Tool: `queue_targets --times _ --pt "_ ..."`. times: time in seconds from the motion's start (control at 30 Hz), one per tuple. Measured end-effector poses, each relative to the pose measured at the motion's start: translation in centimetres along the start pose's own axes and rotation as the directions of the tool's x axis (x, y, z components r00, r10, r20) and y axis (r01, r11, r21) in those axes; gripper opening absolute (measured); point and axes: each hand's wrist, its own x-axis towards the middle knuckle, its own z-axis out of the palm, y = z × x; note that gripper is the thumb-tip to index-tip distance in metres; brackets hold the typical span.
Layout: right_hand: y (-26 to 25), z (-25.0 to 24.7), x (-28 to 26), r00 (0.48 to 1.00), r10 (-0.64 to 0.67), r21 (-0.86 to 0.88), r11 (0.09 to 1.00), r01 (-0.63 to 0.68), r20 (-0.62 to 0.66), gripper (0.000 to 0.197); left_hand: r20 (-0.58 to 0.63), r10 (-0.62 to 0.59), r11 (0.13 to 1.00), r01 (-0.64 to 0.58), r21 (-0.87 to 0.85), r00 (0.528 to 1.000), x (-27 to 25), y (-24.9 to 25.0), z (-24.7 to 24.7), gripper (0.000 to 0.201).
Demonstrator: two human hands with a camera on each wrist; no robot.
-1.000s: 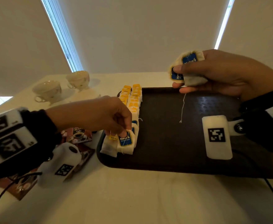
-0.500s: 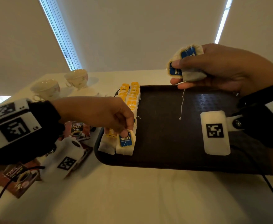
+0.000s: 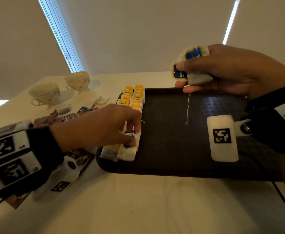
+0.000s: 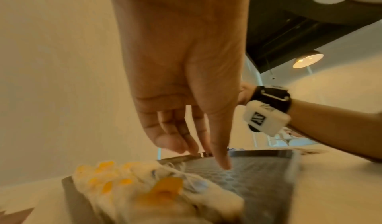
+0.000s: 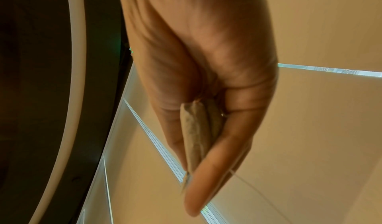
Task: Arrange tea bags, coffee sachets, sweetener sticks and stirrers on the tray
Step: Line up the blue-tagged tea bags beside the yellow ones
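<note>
A dark tray (image 3: 180, 159) lies on a pale table (image 3: 138, 205), its near rim running parallel to the table's front edge with a broad strip of bare table before it. Two rows of tea bags (image 3: 135, 100) run along the tray's left edge, from the far left corner toward the near rim; the far ones carry yellow tags, the nearest ones blue. The rest of the tray floor, from the rows across to the right rim, is bare and textured.

The left hand (image 3: 98, 127) reaches in from the left and its fingertips (image 3: 133, 142) press down on the nearest tea bags; the fingers point downward, nearly straight, and do not close around anything. The right hand (image 3: 229, 71) is raised over the tray's far rim and grips a small bunch of blue-tagged tea bags (image 3: 190, 65) between thumb and fingers; a white string (image 3: 187, 108) hangs loose from it toward the tray floor.

Left of the tray, coffee sachets (image 3: 62, 118) lie scattered on the table, some close to the tray's left rim, with torn paper wrappers (image 3: 101, 101) beyond them. Two teacups (image 3: 45, 93) stand farther back on the left. Behind the table, pale window blinds (image 3: 138, 31) fill the wall, with bright slits of daylight between them.
</note>
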Motion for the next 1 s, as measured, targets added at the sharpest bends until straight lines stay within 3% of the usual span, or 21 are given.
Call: queue_targets --times 0.13,0.53,0.73,0.83,0.93,1.0 --pt "0.0 0.2 0.0 1.000 0.013 -0.014 1.000 -0.013 0.006 0.011 0.172 0.056 0.983 -0.084 0.165 0.984 -1.0 0.9 1.8 0.027" --pt "-0.1 0.1 -0.1 1.000 0.010 0.005 1.000 -0.010 0.020 0.011 0.055 0.052 0.975 -0.062 0.215 0.997 -0.5 0.1 2.7 0.027" --pt "0.1 0.1 0.0 0.992 0.022 -0.087 0.996 -0.011 0.125 0.016 0.024 0.023 0.984 -0.027 0.178 0.999 -0.1 -0.1 2.6 0.025" --pt "0.8 1.2 -0.9 0.955 0.079 -0.255 0.967 -0.003 0.287 0.014 0.048 -0.015 0.985 0.007 0.173 0.999 -0.1 -0.1 2.3 0.033" --pt "2.6 3.3 -2.5 0.856 0.229 -0.409 0.912 -0.023 0.463 0.010 0.037 -0.028 0.989 0.022 0.146 0.999 -0.3 -0.2 1.7 0.038" --pt "4.0 4.8 -3.2 0.811 0.330 -0.509 0.859 -0.046 0.483 0.013 0.043 -0.012 0.984 0.004 0.179 0.999 -0.6 -0.4 1.4 0.041"
